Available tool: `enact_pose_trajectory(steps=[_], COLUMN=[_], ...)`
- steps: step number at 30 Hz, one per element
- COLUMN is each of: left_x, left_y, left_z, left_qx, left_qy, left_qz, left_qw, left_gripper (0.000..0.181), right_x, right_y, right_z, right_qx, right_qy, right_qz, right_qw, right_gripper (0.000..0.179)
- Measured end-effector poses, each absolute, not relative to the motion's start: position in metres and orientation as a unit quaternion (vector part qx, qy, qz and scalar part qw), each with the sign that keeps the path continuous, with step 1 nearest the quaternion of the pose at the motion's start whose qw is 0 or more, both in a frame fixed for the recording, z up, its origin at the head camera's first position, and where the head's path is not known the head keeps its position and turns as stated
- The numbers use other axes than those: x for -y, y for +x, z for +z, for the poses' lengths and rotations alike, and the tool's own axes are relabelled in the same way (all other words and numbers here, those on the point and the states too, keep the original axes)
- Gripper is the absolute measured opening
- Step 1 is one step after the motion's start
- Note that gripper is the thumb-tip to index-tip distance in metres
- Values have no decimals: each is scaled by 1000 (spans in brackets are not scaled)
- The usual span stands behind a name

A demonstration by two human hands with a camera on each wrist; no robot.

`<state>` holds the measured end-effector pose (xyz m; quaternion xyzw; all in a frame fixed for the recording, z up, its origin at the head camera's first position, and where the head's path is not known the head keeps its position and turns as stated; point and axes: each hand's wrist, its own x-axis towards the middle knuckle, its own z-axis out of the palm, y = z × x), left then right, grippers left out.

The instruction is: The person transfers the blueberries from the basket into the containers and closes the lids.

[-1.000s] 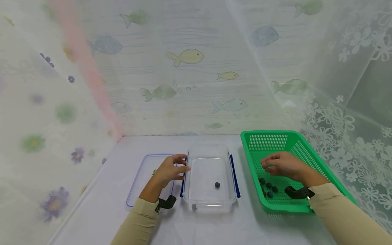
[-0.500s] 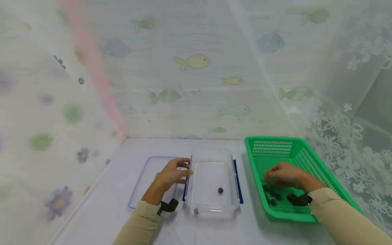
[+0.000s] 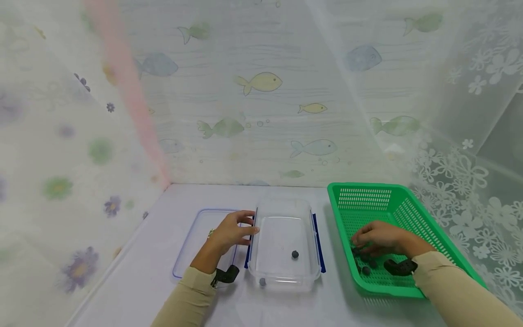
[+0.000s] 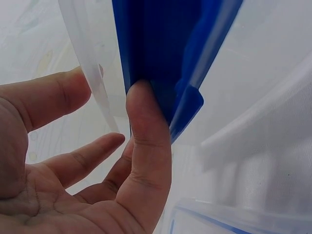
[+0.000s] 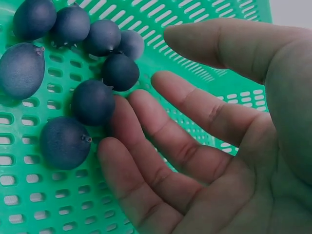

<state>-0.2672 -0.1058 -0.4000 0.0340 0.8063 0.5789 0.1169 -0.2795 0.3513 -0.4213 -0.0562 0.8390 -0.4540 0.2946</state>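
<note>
Evidently our L hand grips the box by its L side, thumb inside, a bent finger outside on the blue latch, prob. so it won't slide. Our R hand is in the basket, fingers spread, holding nothing, tips right by the berries at its L side. 1 berry sits in the box, another shows near its front-L corner. Lid lies flat to the L, prob. just out of the way.
</note>
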Motion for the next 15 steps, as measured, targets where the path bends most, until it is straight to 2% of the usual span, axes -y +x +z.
enact_pose_trajectory(steps=[15], left_x=[107], left_y=[-270], left_z=[-402], left_qx=[-811], left_qy=[31], left_qz=[572], left_qw=[118], left_gripper=[66], right_x=[-350], right_y=[-279], right_z=[-424], right_qx=[-821], right_qy=[-87], right_qz=[-476], right_qw=[304], right_gripper=[41])
